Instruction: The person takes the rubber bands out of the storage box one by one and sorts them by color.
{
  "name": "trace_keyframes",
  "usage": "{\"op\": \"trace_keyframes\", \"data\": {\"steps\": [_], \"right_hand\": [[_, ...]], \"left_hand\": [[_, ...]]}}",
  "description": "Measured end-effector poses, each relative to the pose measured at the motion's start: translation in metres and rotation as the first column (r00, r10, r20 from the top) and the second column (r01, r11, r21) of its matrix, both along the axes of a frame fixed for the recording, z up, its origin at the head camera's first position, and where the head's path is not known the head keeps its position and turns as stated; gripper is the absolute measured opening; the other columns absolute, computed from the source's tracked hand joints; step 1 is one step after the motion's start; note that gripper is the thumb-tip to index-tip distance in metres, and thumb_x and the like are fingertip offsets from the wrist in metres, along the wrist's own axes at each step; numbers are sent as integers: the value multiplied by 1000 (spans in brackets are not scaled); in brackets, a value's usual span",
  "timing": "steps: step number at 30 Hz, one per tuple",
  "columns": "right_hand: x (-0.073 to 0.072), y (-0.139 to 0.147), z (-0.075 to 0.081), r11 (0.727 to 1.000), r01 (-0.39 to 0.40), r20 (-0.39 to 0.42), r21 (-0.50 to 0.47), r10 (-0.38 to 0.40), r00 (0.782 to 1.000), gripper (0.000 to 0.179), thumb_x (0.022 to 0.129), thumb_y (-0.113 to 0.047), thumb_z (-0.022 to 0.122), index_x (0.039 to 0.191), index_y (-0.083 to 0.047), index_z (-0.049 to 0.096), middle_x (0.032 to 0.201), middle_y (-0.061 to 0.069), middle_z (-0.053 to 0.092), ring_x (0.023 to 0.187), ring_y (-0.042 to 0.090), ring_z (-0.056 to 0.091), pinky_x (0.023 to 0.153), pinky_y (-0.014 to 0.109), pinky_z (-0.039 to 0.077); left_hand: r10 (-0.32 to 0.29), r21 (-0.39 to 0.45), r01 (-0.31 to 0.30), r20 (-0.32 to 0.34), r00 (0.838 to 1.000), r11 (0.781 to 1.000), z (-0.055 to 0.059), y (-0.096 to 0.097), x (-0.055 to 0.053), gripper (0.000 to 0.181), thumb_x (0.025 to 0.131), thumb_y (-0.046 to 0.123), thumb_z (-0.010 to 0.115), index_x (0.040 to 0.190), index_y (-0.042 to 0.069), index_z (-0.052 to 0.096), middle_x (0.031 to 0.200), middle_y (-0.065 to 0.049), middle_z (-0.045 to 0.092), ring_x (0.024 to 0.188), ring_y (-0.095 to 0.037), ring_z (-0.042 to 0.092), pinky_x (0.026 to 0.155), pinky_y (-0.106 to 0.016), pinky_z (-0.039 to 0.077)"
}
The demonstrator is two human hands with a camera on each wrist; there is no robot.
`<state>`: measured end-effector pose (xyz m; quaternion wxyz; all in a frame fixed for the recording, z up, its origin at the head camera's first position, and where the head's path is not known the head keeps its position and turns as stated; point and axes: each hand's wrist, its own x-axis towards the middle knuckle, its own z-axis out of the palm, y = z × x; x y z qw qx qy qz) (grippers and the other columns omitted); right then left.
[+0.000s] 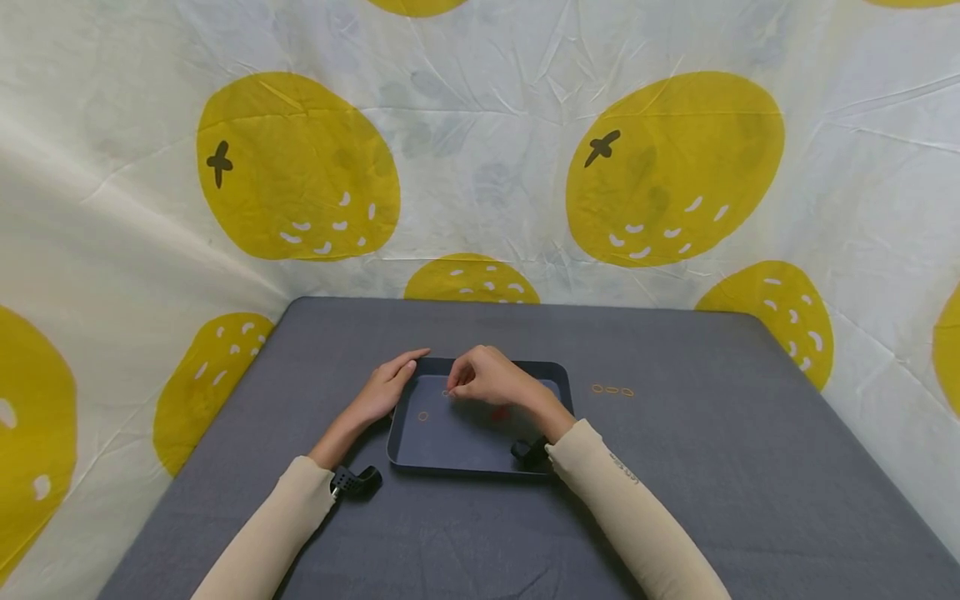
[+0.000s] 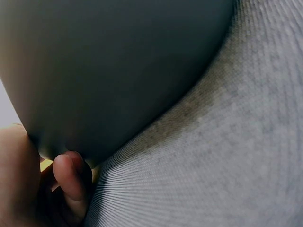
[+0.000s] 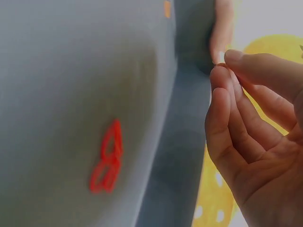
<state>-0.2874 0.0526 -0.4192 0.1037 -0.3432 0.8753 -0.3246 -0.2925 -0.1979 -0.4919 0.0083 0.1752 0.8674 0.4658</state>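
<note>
A dark shallow tray point(image 1: 480, 467) lies on the table, gripped at its far left corner by my left hand point(image 1: 384, 390). In the left wrist view, curled fingers point(image 2: 71, 177) show at the tray's outer wall. Over the tray's far left part, my right hand point(image 1: 487, 375) pinches a thin orange rubber band point(image 1: 446, 392) between thumb and fingertips. The right wrist view shows only a sliver of it. Another orange rubber band point(image 1: 423, 416) lies in the tray, left of the right hand. Red rubber bands point(image 3: 110, 158) lie bunched inside it, under the right wrist.
Three orange rubber bands point(image 1: 612, 390) sit in a row on the grey table point(image 1: 697, 467), right of the tray. Behind the table hangs a pale curtain point(image 1: 480, 167) with yellow fruit prints.
</note>
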Motion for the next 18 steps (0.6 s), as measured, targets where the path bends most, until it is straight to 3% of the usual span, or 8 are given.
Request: {"op": "trace_keyframes", "data": {"steps": [3, 6, 13, 18], "right_hand": [[0, 10, 5, 1000, 15, -6, -24, -15, 1000, 7, 94, -13, 75, 91, -10, 81, 88, -3, 79, 74, 5, 68, 71, 25, 56], [1, 20, 8, 999, 19, 1, -50, -19, 1000, 8, 95, -13, 75, 93, -8, 80, 88, -1, 79, 75, 9, 70, 71, 26, 57], [7, 49, 16, 990, 65, 63, -127, -58, 996, 11, 96, -12, 75, 101, -4, 79, 100, 11, 79, 90, 34, 74, 75, 30, 57], [12, 77, 23, 978, 124, 43, -171, -118, 992, 7, 95, -10, 75, 101, -8, 78, 101, 11, 79, 91, 35, 74, 73, 30, 55]], "left_hand": [[2, -5, -2, -7, 1000, 1000, -1, 0, -1, 43, 114, 30, 39, 153, 20, 53, 152, -15, 55, 111, -32, 65, 90, -43, 52], [2, -3, -2, -8, 1000, 1000, -1, 0, 0, 43, 114, 30, 39, 154, 20, 52, 153, -15, 55, 116, -32, 64, 95, -46, 50], [-14, 19, 14, -16, 1000, 1000, -1, 0, -1, 44, 114, 32, 39, 154, 19, 52, 156, -15, 53, 134, -35, 57, 110, -57, 42], [-14, 12, 14, -14, 1000, 1000, -2, -1, -1, 44, 114, 32, 38, 154, 19, 52, 157, -14, 52, 133, -35, 57, 109, -56, 43]]}}
